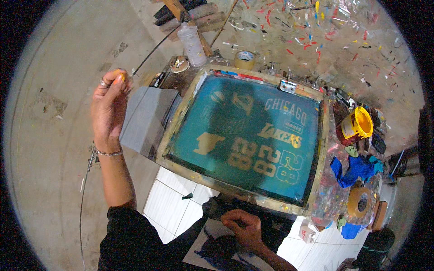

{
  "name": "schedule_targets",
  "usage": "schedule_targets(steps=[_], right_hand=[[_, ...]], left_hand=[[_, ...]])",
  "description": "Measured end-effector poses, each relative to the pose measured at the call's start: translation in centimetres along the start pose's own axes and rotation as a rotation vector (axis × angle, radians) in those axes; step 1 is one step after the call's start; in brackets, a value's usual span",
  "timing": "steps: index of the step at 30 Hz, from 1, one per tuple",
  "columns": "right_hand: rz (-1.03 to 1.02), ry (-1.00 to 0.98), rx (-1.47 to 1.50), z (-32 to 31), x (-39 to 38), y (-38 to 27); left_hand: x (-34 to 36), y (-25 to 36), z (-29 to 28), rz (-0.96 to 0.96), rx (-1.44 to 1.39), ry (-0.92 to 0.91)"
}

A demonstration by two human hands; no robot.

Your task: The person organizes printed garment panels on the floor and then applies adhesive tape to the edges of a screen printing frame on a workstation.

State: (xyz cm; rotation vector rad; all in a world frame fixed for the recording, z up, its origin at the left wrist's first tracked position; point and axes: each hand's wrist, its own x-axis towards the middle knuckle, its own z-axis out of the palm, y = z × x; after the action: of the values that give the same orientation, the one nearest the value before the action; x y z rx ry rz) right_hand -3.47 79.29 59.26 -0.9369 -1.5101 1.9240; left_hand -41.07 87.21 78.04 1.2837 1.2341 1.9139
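Note:
My left hand (108,106) is raised to the left of a printing screen, its fingers curled in with the thumb pressed against them. Orange-yellow colour shows at the thumb tip; whether anything is pinched there I cannot make out. A ring and a bracelet (107,153) are on that hand and wrist. Close to my body, below the screen's near edge, my right hand (244,228) is closed with its fingers bent; whatever may be in them is hidden. The wood-framed screen (212,101) has teal mesh with lettering, figures and emblem shapes. Grey cloth (147,113) hangs by its left side.
A clear plastic bottle (191,45) and a tape roll (244,59) stand behind the screen. To the right are an open yellow ink tub (357,124), blue rags (355,170) and a brown tape roll (359,202). Paint flecks cover the floor behind; white tiles (169,207) lie below.

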Motion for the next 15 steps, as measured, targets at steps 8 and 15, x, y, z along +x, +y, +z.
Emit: schedule_targets(steps=[8,15], right_hand=[[0.131,0.037,0.009,-0.2,-0.7,0.6],[0.221,0.113,0.232,-0.1,-1.4,0.9]], left_hand=[[1.0,-2.8,2.6,-0.147,0.054,0.076],[3.9,-7.3,5.5,-0.353,0.109,-0.016]])
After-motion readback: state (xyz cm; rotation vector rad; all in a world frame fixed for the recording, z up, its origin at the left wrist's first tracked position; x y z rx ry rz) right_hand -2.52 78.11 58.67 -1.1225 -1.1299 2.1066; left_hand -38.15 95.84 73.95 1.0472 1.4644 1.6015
